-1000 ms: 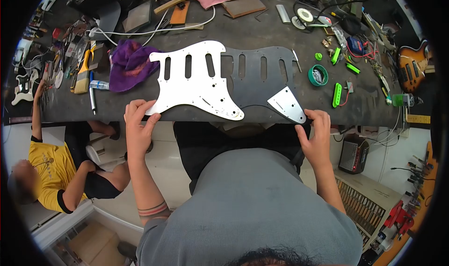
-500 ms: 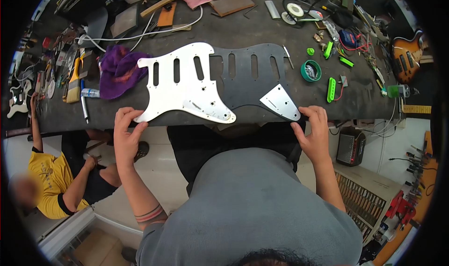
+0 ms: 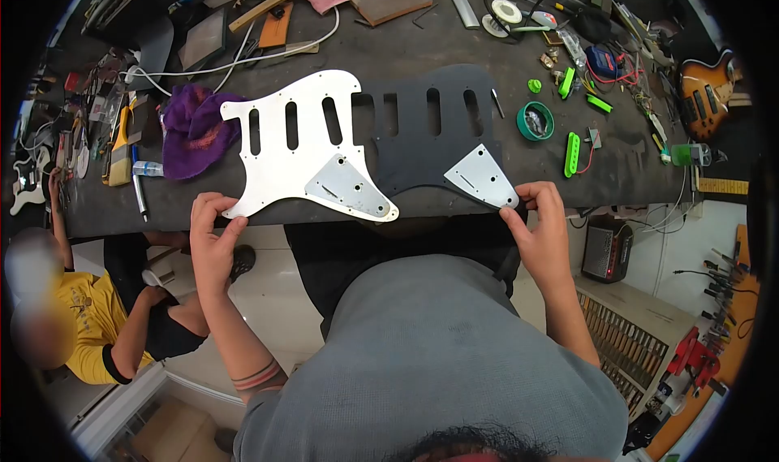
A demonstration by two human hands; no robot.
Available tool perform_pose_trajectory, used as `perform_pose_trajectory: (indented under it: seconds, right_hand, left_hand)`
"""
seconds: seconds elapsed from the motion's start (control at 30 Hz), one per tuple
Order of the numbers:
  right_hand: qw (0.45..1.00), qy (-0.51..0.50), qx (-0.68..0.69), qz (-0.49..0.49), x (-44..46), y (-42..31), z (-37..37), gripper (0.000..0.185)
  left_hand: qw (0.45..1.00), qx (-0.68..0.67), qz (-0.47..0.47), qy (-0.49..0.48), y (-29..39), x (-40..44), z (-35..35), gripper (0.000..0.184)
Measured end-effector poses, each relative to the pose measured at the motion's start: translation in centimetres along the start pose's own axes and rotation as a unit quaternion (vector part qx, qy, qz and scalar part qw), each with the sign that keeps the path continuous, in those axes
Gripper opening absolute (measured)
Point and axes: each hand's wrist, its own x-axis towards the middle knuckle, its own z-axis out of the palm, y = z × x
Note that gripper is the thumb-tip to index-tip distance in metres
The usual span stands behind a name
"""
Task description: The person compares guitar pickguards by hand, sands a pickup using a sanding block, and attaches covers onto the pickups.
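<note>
A white guitar pickguard [image 3: 268, 174] with three long slots lies near the bench's front edge, a grey metal plate [image 3: 341, 192] on its lower right part. My left hand [image 3: 213, 233] pinches its lower left tip between thumb and fingers. Beside it, on the right, is a black pickguard [image 3: 414, 149] of similar shape, partly behind the white one's edge. It carries a silver three-cornered metal plate [image 3: 479, 174] with holes. My right hand [image 3: 539, 222] grips the black pickguard's lower right tip, next to that plate.
A purple cloth [image 3: 195, 129] lies left on the bench, by a brush [image 3: 120, 163]. Right of the pickguards are a green round container [image 3: 535, 121] and a green pickup [image 3: 572, 155]. A seated person in a yellow shirt [image 3: 93, 304] is at the left.
Both pickguards have tilted in my hands: glare has left the black one, and the white one's metal plate shows grey. The view has shifted slightly. Both hands keep hold of the same tips.
</note>
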Motion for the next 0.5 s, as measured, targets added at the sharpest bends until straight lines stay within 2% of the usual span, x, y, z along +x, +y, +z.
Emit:
perform_pose_trajectory:
  seconds: [0.07,0.1,0.17,0.2,0.3,0.33,0.4,0.47,0.5]
  right_hand:
    - [0.987,-0.043,0.098,0.119,0.2,-0.2,-0.5,0.031]
    - [0.964,-0.059,0.214,0.148,0.5,0.2,-0.6,0.031]
    - [0.874,-0.090,0.434,0.199,1.5,1.4,-0.3,0.031]
    - [0.846,-0.088,0.488,0.196,1.7,1.5,0.1,0.029]
    - [0.742,-0.018,0.645,0.183,3.0,0.2,2.5,0.028]
    - [0.745,-0.008,0.646,0.163,3.5,0.1,3.2,0.033]
    - [0.707,0.004,0.691,0.150,4.7,-1.2,3.6,0.035]
    - [0.661,-0.009,0.741,0.119,5.8,-2.5,4.0,0.034]
    - [0.692,-0.006,0.715,0.105,6.2,-3.2,4.6,0.033]
  left_hand:
    - [0.998,-0.055,-0.030,0.011,-0.5,-0.1,0.0,0.028]
    - [0.996,-0.082,-0.044,0.018,-0.7,-0.2,0.0,0.027]
    - [0.976,-0.189,-0.103,0.042,-0.9,-0.4,-0.2,0.026]
    - [0.960,-0.242,-0.131,0.055,-1.0,-0.5,-0.2,0.026]
    - [0.921,-0.362,-0.101,0.098,-1.9,-0.4,-0.4,0.027]
    - [0.911,-0.383,-0.114,0.100,-1.9,-0.4,-0.4,0.028]
    - [0.889,-0.424,-0.142,0.099,-1.6,-0.6,-0.1,0.029]
    - [0.858,-0.470,-0.148,0.148,-0.5,-0.4,1.1,0.027]
    - [0.840,-0.492,-0.151,0.170,-0.2,-0.5,1.5,0.026]
